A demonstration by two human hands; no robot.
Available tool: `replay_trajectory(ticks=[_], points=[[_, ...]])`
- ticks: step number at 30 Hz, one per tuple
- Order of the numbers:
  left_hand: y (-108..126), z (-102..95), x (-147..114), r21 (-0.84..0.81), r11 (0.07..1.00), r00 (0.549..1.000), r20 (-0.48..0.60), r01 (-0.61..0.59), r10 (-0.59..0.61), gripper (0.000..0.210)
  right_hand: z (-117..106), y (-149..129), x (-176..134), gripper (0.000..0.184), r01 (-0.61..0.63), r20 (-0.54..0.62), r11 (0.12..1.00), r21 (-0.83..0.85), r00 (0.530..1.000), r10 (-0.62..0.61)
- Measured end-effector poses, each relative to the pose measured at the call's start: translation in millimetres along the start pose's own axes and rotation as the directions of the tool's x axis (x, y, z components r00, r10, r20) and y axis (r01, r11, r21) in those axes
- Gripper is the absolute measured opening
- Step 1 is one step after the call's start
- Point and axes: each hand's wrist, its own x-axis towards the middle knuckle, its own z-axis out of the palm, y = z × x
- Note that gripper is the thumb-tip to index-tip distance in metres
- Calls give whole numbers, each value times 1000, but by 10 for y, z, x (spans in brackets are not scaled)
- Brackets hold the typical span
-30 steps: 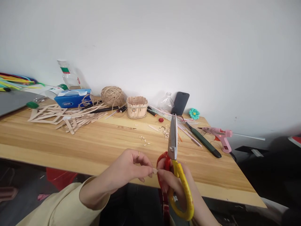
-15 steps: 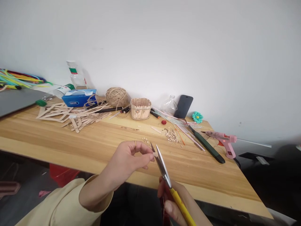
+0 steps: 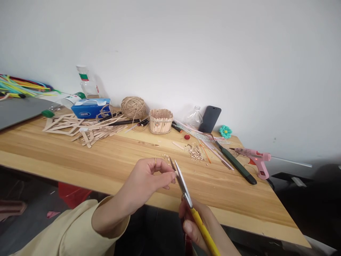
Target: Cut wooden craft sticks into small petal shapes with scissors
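My right hand [image 3: 198, 222] is closed around scissors [image 3: 188, 195] with yellow handles. Their blades point up and away from me, slightly apart. Just left of the blades, my left hand [image 3: 153, 177] makes a pinch with thumb and index finger. Only a tiny pale tip of a wooden stick piece [image 3: 176, 173] shows at the fingertips, close against the blades; the rest is hidden. Beyond the hands lies a small heap of cut wood chips [image 3: 195, 153], with a few more chips [image 3: 166, 156] near my left fingers.
A small wooden-stick basket [image 3: 161, 122] stands near the wall, beside a twine ball [image 3: 133, 107]. Loose wooden sticks [image 3: 90, 133] spread leftward by a blue tissue box [image 3: 90, 108]. On the right are a green-handled tool [image 3: 237, 163], a pink glue gun [image 3: 257, 160] and a phone [image 3: 210, 119].
The scissor blades have come slightly closer together. Less of the pale stick piece shows at my left fingertips. The view has shifted a little.
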Motion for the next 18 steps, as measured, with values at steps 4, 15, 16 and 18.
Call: replay_trajectory(ticks=[4, 15, 16, 18], points=[[-14, -12, 5, 1, 1000, 1000, 10, 7, -7, 9, 5, -16, 7, 58, -6, -11, 1000, 6, 1000, 7], [-11, -21, 15, 0, 1000, 1000, 18, -4, 4, 6, 13, -84, 6, 55, 42, -53, 997, -70, 998, -45], [-14, -22, 15, 0, 1000, 1000, 21, -7, 7, 6, 16, -77, 6, 56, 38, -56, 997, -70, 998, -42], [-19, -23, 14, -5, 1000, 999, 29, -14, 14, 6, 16, -55, 4, 56, 23, -47, 997, -70, 999, -26]])
